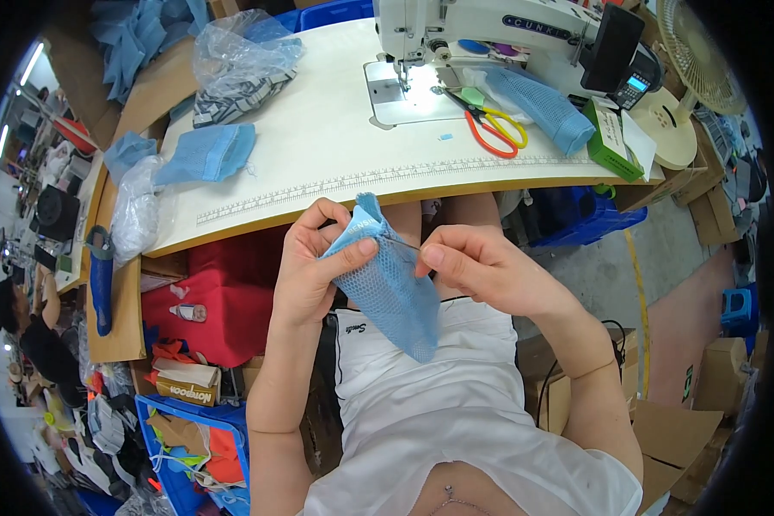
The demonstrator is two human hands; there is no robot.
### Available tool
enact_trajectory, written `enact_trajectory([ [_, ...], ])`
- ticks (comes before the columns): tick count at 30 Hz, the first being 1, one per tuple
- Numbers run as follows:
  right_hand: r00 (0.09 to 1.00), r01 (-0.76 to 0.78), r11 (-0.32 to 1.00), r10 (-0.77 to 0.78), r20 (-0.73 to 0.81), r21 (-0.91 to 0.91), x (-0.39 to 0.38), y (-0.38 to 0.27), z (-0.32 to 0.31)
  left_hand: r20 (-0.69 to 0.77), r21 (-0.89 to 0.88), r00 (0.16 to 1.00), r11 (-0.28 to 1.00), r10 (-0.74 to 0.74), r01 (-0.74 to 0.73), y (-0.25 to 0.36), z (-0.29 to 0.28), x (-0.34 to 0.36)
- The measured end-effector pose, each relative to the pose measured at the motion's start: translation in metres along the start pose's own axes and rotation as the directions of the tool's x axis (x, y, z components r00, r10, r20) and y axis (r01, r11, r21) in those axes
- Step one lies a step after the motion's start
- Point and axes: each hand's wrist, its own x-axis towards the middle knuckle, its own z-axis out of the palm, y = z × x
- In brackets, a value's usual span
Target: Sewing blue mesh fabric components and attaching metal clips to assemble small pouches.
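White worktable (318, 120) across the far side, a sewing machine (499, 26) on it with its lamp lit, and a fan (705, 60) at the far right! Red-and-yellow scissors (500, 133) lie in front of the machine, a ruler strip (387, 178) runs along the near edge, and folded blue cloth (211, 155) sits on the left. Now the hands: the blue mesh pouch (391, 292) hangs at a tilt above the lap, just short of the table. Left hand (310, 262) grips its upper left side, thumb in front. Right hand (482, 267) pinches narrow at its right edge, on something thin and dark, too small to tell.
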Motion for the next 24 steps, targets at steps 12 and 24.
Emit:
enact_trajectory([
  [12, 0.998, -0.054, 0.998, 0.053, -0.025, -0.012, 0.002, 0.001, -0.006, 0.013, 0.035, 0.999, 0.999, -0.042, 0.041, 0.000, 0.003, 0.001],
  [24, 0.990, 0.139, 0.952, -0.142, -0.007, 0.274, 0.003, 0.001, -0.013, 0.156, -0.014, 0.980, 0.992, -0.125, 0.129, 0.000, 0.003, 0.003],
])
